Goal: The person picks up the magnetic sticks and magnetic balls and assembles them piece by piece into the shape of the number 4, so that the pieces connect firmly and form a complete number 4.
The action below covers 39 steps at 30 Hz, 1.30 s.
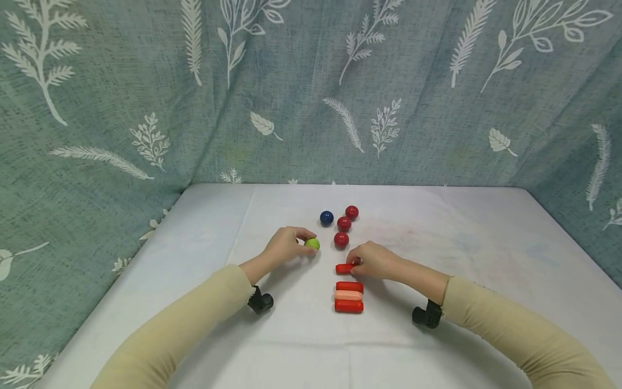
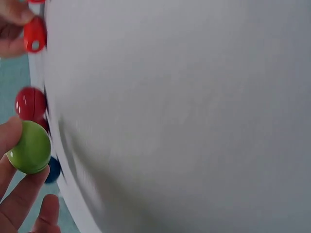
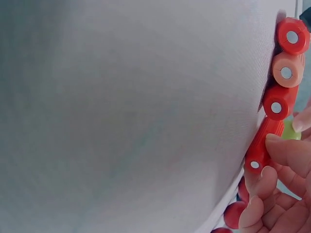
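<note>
My left hand [image 1: 283, 246] pinches a lime-green ball [image 1: 312, 244] between thumb and fingers, left of the red balls. In the left wrist view the green ball [image 2: 30, 148] looks smooth, with a thin seam low on it. Across from it, my right hand [image 1: 378, 261] grips one end of a short red rod [image 1: 343, 269]. The right wrist view shows this rod [image 3: 262, 143] ribbed along its side, with a pale dot on its end. Nearer the body, two red rods [image 1: 349, 306] lie side by side with a peach rod [image 1: 348, 295] between them.
Three red balls [image 1: 344, 223] lie in a slanting line beyond my hands, and a dark blue ball [image 1: 326, 218] sits to their left. All rest on a white cloth-covered table [image 1: 437, 227]. A green leaf-patterned curtain [image 1: 301, 108] hangs behind and along both sides.
</note>
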Each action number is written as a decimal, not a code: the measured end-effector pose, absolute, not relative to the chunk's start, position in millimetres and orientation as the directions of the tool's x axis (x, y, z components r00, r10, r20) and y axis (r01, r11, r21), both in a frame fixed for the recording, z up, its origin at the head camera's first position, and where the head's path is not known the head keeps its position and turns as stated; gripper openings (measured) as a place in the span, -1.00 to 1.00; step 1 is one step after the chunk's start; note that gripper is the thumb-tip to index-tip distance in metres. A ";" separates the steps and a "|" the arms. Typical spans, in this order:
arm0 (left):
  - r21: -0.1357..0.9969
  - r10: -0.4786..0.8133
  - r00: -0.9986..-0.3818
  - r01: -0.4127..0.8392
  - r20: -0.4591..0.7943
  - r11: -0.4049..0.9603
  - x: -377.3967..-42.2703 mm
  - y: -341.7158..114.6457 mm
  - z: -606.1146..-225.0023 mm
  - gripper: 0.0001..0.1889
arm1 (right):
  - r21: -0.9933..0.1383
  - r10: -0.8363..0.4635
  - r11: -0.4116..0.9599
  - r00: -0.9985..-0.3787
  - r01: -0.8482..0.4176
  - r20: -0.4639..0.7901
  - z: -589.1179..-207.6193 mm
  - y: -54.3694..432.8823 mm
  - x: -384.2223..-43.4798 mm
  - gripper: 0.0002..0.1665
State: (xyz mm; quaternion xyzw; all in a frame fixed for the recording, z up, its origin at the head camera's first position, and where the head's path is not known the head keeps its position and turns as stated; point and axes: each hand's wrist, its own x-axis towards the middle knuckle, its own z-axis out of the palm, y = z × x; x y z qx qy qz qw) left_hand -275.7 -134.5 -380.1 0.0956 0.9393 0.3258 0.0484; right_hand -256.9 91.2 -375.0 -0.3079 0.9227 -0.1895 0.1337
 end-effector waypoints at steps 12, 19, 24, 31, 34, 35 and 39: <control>0.627 0.258 -0.965 0.168 -0.053 0.760 -256.2 -123.8 -387.6 -0.68 | -0.430 -0.616 0.740 -0.777 -0.517 -0.127 -377.7 91.8 -257.6 -0.83; 0.633 0.247 -0.966 0.144 -0.077 0.761 -256.9 -124.1 -388.9 -0.67 | -0.440 -0.613 0.737 -0.782 -0.513 -0.115 -375.5 92.5 -258.5 -0.81; 0.623 0.243 -0.967 0.147 -0.072 0.768 -257.0 -122.9 -388.0 -0.68 | -0.440 -0.618 0.726 -0.782 -0.529 -0.081 -370.8 92.4 -259.0 -0.78; 0.597 0.257 -0.964 0.171 -0.061 0.784 -257.2 -119.0 -387.7 -0.66 | -0.429 -0.651 0.693 -0.758 -0.579 -0.028 -367.6 88.3 -262.7 -0.80; 0.591 0.260 -0.964 0.177 -0.057 0.787 -257.3 -117.4 -387.2 -0.66 | -0.424 -0.646 0.697 -0.763 -0.578 -0.023 -368.3 86.1 -264.2 -0.81; 0.590 0.258 -0.964 0.176 -0.058 0.788 -257.3 -116.9 -386.9 -0.66 | -0.419 -0.646 0.698 -0.763 -0.580 -0.020 -368.6 85.6 -264.7 -0.82; 0.585 0.254 -0.965 0.168 -0.067 0.794 -257.4 -116.1 -386.1 -0.66 | -0.410 -0.646 0.701 -0.763 -0.584 -0.017 -369.7 84.2 -266.5 -0.83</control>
